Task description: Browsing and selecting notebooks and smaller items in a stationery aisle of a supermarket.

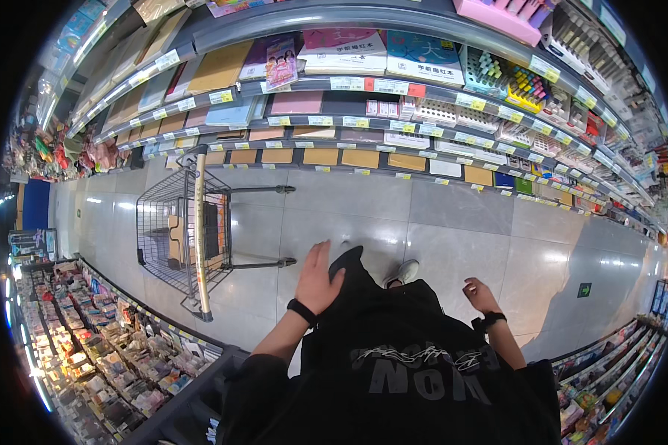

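My left hand (318, 281) hangs over the floor beside my black clothing, palm down. Its fingers are straight, the thumb stands apart, and it holds nothing. To its left, a little apart, stands a wire shopping cart (186, 261) with a pale push bar (200, 239). A cardboard box (175, 233) and a dark object (211, 228) show through the cart's wire. On the other side of my body, my right hand (481, 296) is in the air over the tiles, fingers loosely bent, with nothing visible in it. Both wrists wear black bands.
Ahead runs a long stationery shelf (312, 119) with notebooks, copybooks (423, 58) and markers (526, 83). Behind at left is a display rack (117, 334) of small packaged goods; more shelving (607, 372) stands at right rear. Grey floor tiles (456, 206) lie between, bearing a green floor sign (584, 290).
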`<action>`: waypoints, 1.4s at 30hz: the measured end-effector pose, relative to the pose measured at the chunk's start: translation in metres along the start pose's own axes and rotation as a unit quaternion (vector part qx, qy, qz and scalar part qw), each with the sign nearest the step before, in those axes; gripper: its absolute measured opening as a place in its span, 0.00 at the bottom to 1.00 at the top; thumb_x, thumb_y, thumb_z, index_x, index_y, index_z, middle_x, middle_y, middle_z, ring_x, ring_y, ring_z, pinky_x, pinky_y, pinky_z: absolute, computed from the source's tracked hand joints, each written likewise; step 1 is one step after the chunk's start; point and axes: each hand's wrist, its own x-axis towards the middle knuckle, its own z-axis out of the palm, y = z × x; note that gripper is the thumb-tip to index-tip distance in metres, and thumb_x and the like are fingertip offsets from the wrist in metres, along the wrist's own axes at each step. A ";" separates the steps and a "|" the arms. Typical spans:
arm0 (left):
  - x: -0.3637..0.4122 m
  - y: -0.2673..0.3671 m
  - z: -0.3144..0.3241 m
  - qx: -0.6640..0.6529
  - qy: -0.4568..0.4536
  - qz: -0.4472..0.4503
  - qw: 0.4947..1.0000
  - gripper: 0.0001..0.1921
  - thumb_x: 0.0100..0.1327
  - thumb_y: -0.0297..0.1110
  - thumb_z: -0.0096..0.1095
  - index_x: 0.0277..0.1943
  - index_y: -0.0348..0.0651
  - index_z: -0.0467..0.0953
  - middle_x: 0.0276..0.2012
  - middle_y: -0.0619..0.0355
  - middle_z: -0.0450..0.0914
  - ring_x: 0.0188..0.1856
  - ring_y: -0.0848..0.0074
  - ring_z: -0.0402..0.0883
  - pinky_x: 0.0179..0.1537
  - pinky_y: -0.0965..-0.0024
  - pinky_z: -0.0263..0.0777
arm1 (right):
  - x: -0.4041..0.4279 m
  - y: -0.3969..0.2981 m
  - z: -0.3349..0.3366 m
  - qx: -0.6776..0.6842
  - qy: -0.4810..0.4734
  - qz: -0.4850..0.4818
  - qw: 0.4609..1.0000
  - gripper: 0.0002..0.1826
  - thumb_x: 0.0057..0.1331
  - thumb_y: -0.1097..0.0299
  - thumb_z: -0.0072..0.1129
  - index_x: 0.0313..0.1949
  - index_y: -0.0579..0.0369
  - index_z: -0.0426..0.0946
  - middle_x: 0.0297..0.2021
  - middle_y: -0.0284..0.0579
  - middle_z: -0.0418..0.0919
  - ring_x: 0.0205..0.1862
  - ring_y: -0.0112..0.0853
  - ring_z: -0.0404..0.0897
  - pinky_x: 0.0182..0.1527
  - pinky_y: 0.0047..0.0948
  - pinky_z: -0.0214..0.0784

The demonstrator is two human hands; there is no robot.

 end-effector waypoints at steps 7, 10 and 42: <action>0.080 -0.015 0.016 -0.024 -0.045 0.033 0.998 0.33 0.61 0.33 0.62 0.67 0.33 0.61 0.62 0.39 0.69 0.65 0.48 0.66 0.66 0.55 0.62 | 0.068 -0.073 -0.010 0.009 0.007 -0.031 0.999 0.19 0.63 0.68 0.60 0.53 0.58 0.74 0.39 0.51 0.82 0.35 0.40 0.82 0.40 0.35 0.74; 0.131 -0.040 0.030 -0.027 -0.034 0.072 0.996 0.34 0.59 0.32 0.63 0.68 0.36 0.60 0.61 0.38 0.68 0.64 0.46 0.67 0.64 0.54 0.64 | 0.102 -0.141 -0.001 -0.025 0.000 -0.097 0.995 0.20 0.63 0.70 0.59 0.54 0.58 0.73 0.47 0.52 0.78 0.34 0.42 0.81 0.39 0.37 0.74; 0.463 -0.103 0.106 -0.022 0.085 0.279 0.956 0.26 0.55 0.45 0.75 0.54 0.42 0.78 0.45 0.46 0.83 0.47 0.54 0.80 0.49 0.61 0.75 | 0.417 -0.365 0.011 -0.121 0.224 -0.362 0.897 0.28 0.54 0.78 0.59 0.58 0.57 0.72 0.43 0.60 0.79 0.47 0.53 0.78 0.50 0.46 0.72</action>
